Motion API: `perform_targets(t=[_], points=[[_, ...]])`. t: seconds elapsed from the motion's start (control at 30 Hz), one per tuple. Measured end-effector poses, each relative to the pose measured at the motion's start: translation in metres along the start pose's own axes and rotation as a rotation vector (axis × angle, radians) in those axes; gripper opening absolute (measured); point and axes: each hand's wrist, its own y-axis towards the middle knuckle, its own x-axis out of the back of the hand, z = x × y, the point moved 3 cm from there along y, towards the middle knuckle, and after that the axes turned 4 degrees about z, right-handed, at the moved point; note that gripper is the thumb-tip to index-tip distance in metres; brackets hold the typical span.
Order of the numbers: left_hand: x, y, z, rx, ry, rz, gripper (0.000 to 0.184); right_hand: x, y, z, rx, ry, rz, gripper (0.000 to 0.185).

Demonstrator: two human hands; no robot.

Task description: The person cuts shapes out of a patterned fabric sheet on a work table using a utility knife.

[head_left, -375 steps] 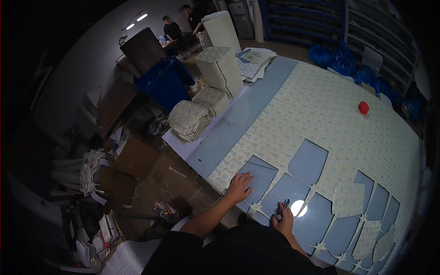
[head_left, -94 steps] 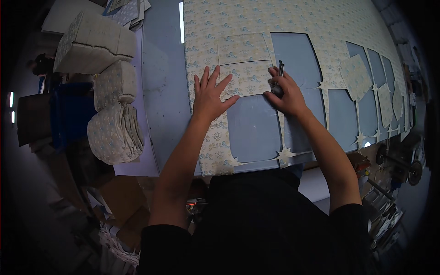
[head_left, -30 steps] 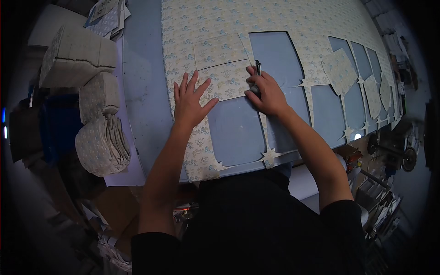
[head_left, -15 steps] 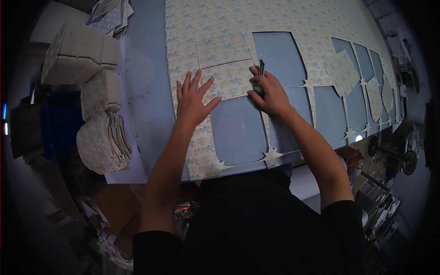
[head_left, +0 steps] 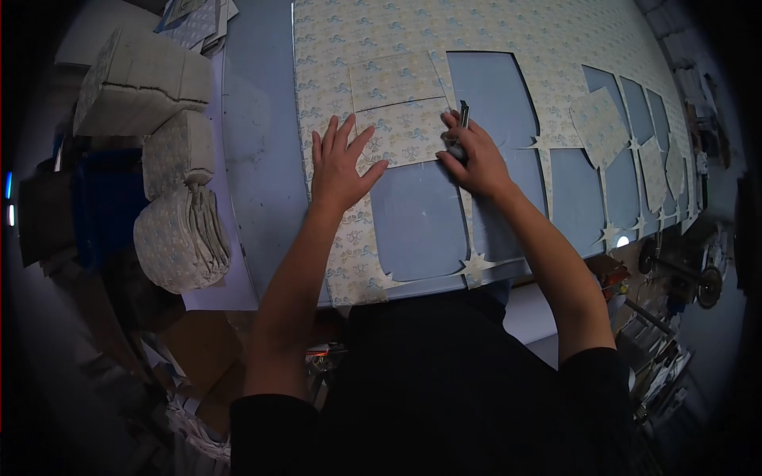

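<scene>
A cream sheet with small blue and yellow motifs (head_left: 381,32) covers much of the worktop. Fingers spread, my left hand (head_left: 339,163) lies flat on it, beside the left edge of a cut panel (head_left: 401,139). My right hand (head_left: 479,159) is closed around a slim utility knife (head_left: 464,113) at that panel's right edge. The knife's upper end sticks up above my fingers; its lower end is hidden. Above the panel, a slit separates it from another outlined piece (head_left: 393,79).
Large cutouts expose the blue-grey tabletop (head_left: 417,222), leaving narrow strips between them. Loose patterned pieces (head_left: 599,127) lie to the right. Thick stacks of cut pieces (head_left: 182,238) stand at the left, near a blue bin (head_left: 107,206). The table's front edge runs close to my body.
The whole view has shifted slightly, so the table appears a little further right and up. Both hands keep nearly the same places on the sheet, and the knife stays in my right hand.
</scene>
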Motion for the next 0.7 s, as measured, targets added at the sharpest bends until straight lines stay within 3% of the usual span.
perform_targets(t=[0.7], points=[[0.0007,0.0008,0.0005,-0.011,0.007,0.011,0.066,-0.0008,-0.0006,0.0011,0.016,-0.030,-0.031,0.031]])
